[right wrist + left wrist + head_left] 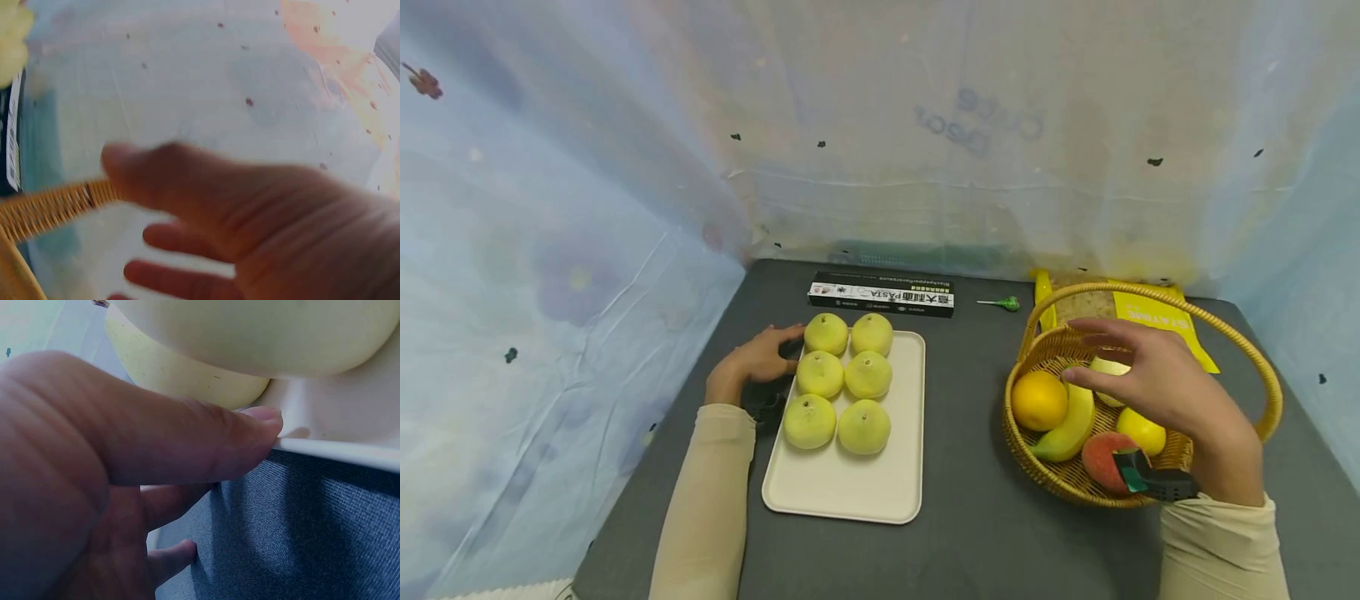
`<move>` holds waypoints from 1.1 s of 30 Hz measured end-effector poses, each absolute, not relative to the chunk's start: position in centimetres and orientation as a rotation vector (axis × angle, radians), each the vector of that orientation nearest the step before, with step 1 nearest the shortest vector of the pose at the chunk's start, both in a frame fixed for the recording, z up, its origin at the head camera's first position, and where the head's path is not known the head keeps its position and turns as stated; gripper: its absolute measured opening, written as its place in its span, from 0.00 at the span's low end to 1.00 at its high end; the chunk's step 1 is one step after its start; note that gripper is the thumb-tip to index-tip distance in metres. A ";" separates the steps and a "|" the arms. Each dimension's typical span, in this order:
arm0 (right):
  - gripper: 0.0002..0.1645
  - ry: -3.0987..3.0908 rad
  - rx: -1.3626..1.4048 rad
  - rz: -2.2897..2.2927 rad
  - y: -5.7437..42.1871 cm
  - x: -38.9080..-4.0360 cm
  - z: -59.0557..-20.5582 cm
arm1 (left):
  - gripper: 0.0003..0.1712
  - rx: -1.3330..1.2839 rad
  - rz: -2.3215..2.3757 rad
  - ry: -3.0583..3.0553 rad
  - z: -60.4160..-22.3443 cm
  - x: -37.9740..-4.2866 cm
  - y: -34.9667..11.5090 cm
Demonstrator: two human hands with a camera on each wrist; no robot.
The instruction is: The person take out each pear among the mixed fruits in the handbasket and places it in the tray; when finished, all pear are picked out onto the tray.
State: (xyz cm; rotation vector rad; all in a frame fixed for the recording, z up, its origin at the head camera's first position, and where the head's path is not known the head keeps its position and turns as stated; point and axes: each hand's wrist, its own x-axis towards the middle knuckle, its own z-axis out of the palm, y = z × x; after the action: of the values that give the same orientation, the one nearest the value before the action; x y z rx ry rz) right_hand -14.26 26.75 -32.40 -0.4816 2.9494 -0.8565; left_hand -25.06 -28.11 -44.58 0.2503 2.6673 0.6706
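Note:
My left hand [760, 357] is at the left edge of a cream tray [842, 492], its thumb [250, 428] touching the rim and its other fingers lower, beside the edge. Several round, pale yellow-green fruits [868, 375] stand in two columns on the tray. Over a wicker basket [1052, 479] hovers my right hand [1157, 379], fingers loosely bent, nothing between them. Inside the basket are an orange [1040, 401], a banana [1071, 425], a peach [1105, 460], a yellow lemon-like fruit [1138, 430] and a pale green-yellow fruit [1107, 379], partly covered by the hand.
The basket's tall arched handle [1225, 325] rises around my right hand. Behind the tray lies a black pasta box [880, 293], with a green-wrapped lollipop [1009, 303] to its right. A yellow package [1157, 310] lies behind the basket. Patterned curtains surround the dark table [962, 517].

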 end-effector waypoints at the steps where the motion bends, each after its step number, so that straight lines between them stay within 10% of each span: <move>1: 0.44 2.957 -0.418 -0.796 27.3 -14.5 -32.2 | 0.48 0.250 0.670 2.667 -44.6 -25.0 -28.1; 8: 0.59 2.883 -0.121 -0.543 29.9 -16.6 -32.3 | 0.48 0.246 0.683 2.667 -44.7 -25.0 -28.2; 33: 0.54 2.777 -0.151 -0.430 31.7 -19.5 -39.0 | 0.48 0.244 0.664 2.680 -45.0 -25.1 -28.3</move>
State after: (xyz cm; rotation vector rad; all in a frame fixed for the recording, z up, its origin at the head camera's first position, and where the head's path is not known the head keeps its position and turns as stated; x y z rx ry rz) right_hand -19.50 31.69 -38.99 -0.1508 2.7767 -0.4300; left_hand -25.12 -28.35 -45.03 0.2444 2.6803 0.6637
